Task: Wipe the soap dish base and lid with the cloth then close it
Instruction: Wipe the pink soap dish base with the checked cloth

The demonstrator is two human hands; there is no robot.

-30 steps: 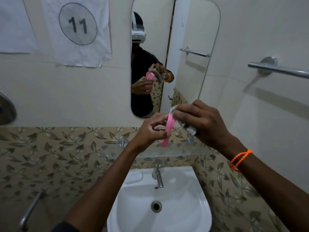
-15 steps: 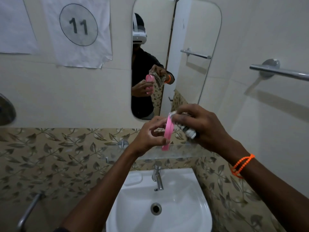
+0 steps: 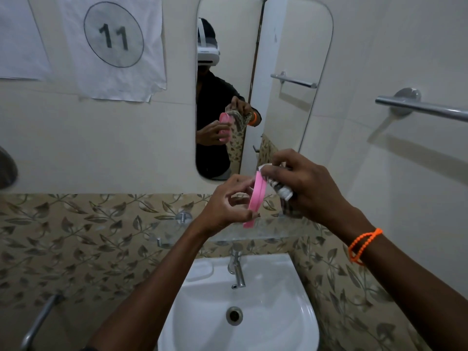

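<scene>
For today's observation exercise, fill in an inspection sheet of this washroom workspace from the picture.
Surface: glass shelf above white sink, nothing seen on it.
Job's things: pink soap dish piece held on edge; cloth pressed against it.
Clutter: nothing seen.
Grips: left hand pinches the pink piece; right hand bunches the cloth.
Cables: nothing seen.
Surroundings: mirror, paper marked 11, towel bar, tap.

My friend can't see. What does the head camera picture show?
A left hand holds a pink soap dish piece on edge while the right hand presses a cloth against it, above a white sink and below a mirror.
</scene>
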